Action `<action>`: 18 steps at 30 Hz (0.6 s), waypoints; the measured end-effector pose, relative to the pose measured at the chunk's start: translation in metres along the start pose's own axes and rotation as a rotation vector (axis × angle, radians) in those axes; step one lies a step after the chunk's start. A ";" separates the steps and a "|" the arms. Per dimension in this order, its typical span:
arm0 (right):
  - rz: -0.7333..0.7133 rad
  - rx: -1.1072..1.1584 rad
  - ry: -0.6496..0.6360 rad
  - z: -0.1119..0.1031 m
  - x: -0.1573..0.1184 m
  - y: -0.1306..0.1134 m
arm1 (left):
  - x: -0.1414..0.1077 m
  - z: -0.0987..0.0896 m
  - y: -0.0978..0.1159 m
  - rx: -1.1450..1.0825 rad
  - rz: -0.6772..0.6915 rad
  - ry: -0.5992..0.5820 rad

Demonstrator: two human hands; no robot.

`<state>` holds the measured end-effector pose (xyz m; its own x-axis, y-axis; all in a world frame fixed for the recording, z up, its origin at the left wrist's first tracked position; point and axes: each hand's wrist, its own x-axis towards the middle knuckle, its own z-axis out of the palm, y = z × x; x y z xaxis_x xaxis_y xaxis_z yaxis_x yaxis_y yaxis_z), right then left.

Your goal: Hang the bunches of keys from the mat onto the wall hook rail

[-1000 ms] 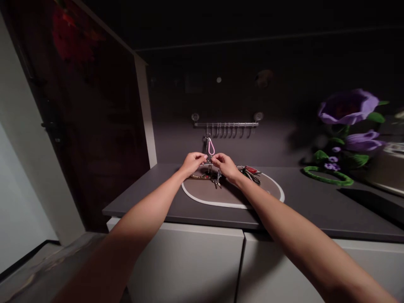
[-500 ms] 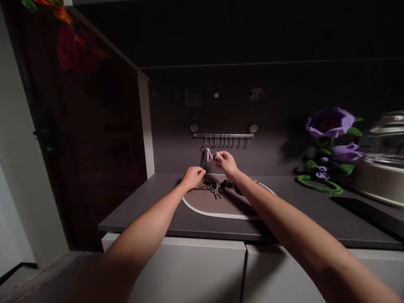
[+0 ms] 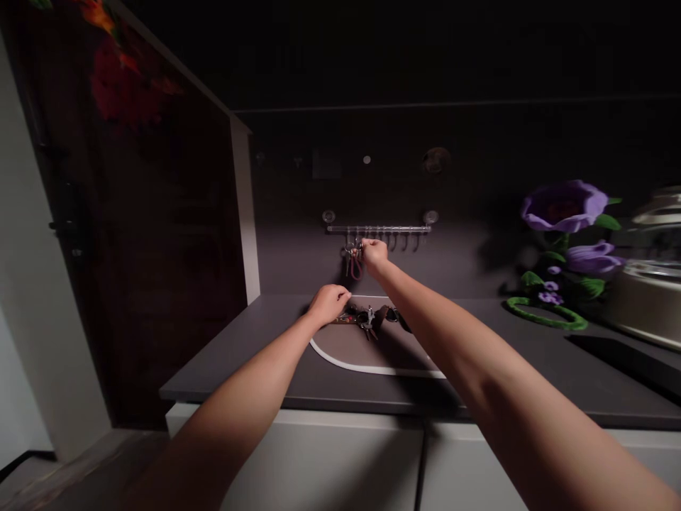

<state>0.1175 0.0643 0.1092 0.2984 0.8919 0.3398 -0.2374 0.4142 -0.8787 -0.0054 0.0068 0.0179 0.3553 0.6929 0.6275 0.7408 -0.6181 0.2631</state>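
Key ring (image 3: 360,246) at centre of frame, small and partly hidden, pinched between thumb and fingers of the right hand (image 3: 375,254), just below the hook rack (image 3: 379,229). Immediately left of it, a pink loop (image 3: 356,270) hangs with other metal bits under the rack's left end. Left hand (image 3: 328,305) lower, left of centre, above the mat's left part; fingers curled, thumb near forefinger, cannot tell whether they meet or hold anything. Pale-rimmed mat (image 3: 345,363) on dark counter (image 3: 228,358), lower middle. Loose keys (image 3: 368,321) lie on it, between the two forearms. Purple flower (image 3: 565,206) right of frame, above a green ring (image 3: 547,323). Dark door (image 3: 159,248) far left.
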 end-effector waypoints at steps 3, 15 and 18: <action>-0.003 -0.024 0.077 0.006 0.005 0.004 | 0.000 0.000 0.001 0.004 0.007 -0.001; 0.084 0.017 0.130 0.006 0.010 0.015 | 0.001 -0.001 -0.001 0.007 0.007 -0.028; 0.064 -0.011 0.100 0.003 0.010 0.020 | 0.001 -0.001 -0.001 0.007 -0.003 -0.037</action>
<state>0.1133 0.0821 0.0963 0.3739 0.8938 0.2478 -0.2487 0.3540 -0.9016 -0.0065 0.0075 0.0192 0.3740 0.7078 0.5993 0.7456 -0.6138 0.2596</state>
